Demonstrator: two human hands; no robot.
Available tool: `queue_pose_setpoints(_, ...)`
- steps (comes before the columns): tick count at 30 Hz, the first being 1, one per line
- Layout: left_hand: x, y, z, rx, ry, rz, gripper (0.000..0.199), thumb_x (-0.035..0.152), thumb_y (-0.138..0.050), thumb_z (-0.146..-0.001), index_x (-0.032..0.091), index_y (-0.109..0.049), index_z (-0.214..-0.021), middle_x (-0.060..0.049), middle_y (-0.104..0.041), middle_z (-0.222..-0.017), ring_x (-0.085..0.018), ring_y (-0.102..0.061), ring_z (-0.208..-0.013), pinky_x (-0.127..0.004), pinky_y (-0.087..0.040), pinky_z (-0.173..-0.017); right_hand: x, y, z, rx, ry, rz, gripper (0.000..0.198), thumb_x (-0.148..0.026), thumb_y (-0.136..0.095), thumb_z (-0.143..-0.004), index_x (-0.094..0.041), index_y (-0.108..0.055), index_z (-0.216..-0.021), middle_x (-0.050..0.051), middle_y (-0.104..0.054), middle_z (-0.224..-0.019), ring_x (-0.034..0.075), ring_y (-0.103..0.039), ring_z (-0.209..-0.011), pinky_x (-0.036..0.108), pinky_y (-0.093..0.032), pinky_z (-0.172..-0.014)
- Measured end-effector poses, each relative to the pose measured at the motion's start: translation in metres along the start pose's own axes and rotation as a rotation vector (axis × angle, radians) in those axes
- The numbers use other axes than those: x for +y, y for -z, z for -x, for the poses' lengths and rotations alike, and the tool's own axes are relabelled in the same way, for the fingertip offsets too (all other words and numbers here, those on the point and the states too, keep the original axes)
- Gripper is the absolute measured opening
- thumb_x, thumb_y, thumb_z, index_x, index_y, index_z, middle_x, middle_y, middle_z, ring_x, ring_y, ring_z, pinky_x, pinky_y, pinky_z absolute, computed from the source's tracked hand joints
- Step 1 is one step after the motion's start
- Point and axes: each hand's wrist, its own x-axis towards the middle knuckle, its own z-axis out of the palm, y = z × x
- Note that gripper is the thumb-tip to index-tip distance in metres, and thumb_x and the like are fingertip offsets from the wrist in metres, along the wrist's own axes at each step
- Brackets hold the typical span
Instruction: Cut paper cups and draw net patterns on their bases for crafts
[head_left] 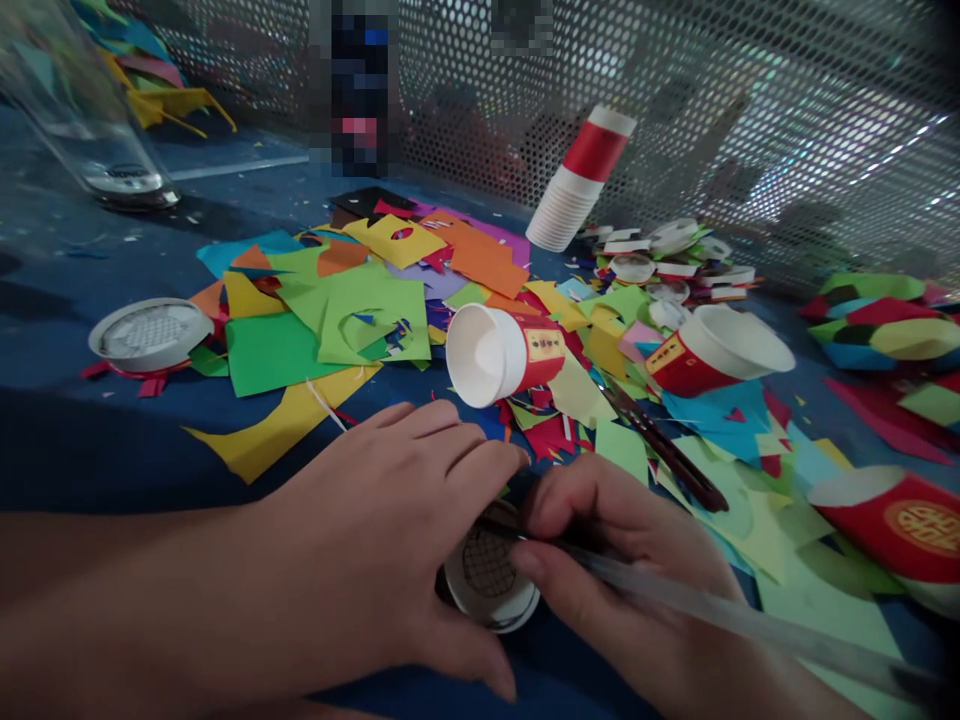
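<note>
Between my hands lies a small round white paper cup bottom point(489, 575) with a dark crisscross grid drawn on it. My left hand point(375, 530) curls over its far and left side, fingers bent and thumb reaching along the near side, steadying it. My right hand point(622, 570) pinches a pen point(667, 592) with a clear barrel. The pen's dark tip end reaches over the disc near its upper edge; the exact contact is hidden by my fingers. Another gridded white disc point(154, 335) rests at the left on bits of red paper.
Colored paper scraps point(300, 285) cover the middle. A paper cup point(487, 355) lies on its side; others, including a tilted cup point(720, 350) and a red cup point(892, 530), are at right. Stacked cups point(581, 180), dark-handled tool point(664, 440), glass point(127, 170) and perforated screen point(675, 90) surround.
</note>
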Motion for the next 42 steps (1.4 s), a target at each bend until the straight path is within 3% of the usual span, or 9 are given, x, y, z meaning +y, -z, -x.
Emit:
queue_pose_setpoints(12, -0.0007, -0.0003, 0.0003, -0.006, -0.02, 0.013, 0.069, 0.07, -0.085, -0.059, 0.02, -0.059, -0.099, -0.002, -0.068, -0.093, -0.028, -0.061, -0.09, -0.041, -0.044, -0.077, -0.0001, 0.0004, -0.0032, 0.03, 0.074, 0.029, 0.019, -0.015, -0.056, -0.084, -0.025, -0.048, -0.07, -0.003, -0.059, -0.062, 0.012, -0.054, -0.053, 0.022, -0.041, -0.047)
queue_pose_setpoints(24, 0.0026, 0.0044, -0.0011, -0.07, 0.037, -0.02, 0.068, 0.068, -0.086, -0.061, 0.022, -0.061, -0.105, -0.004, -0.071, -0.102, -0.031, -0.062, -0.098, -0.045, -0.05, -0.081, 0.0014, 0.0, -0.0014, 0.03, 0.064, -0.001, 0.017, -0.02, -0.061, -0.084, -0.025, -0.053, -0.07, -0.005, -0.059, -0.059, 0.011, -0.05, -0.048, 0.021, -0.039, -0.042)
queue_pose_setpoints(35, 0.0011, 0.0005, 0.0008, 0.012, -0.02, -0.054, 0.072, 0.07, -0.085, -0.059, 0.02, -0.058, -0.104, -0.006, -0.07, -0.102, -0.033, -0.064, -0.096, -0.047, -0.053, -0.074, 0.0046, -0.0008, -0.0042, 0.088, 0.078, 0.023, 0.018, -0.018, -0.059, -0.085, -0.025, -0.05, -0.071, -0.003, -0.059, -0.062, 0.013, -0.054, -0.054, 0.022, -0.042, -0.045)
queue_pose_setpoints(42, -0.0001, -0.0006, 0.0022, 0.011, -0.014, -0.039, 0.071, 0.07, -0.086, -0.058, 0.021, -0.06, -0.104, -0.006, -0.07, -0.103, -0.032, -0.064, -0.092, -0.045, -0.051, -0.073, 0.0049, -0.0013, -0.004, 0.095, 0.002, -0.059, 0.02, -0.016, -0.058, -0.083, -0.025, -0.047, -0.069, -0.003, -0.054, -0.06, 0.013, -0.049, -0.054, 0.022, -0.039, -0.044)
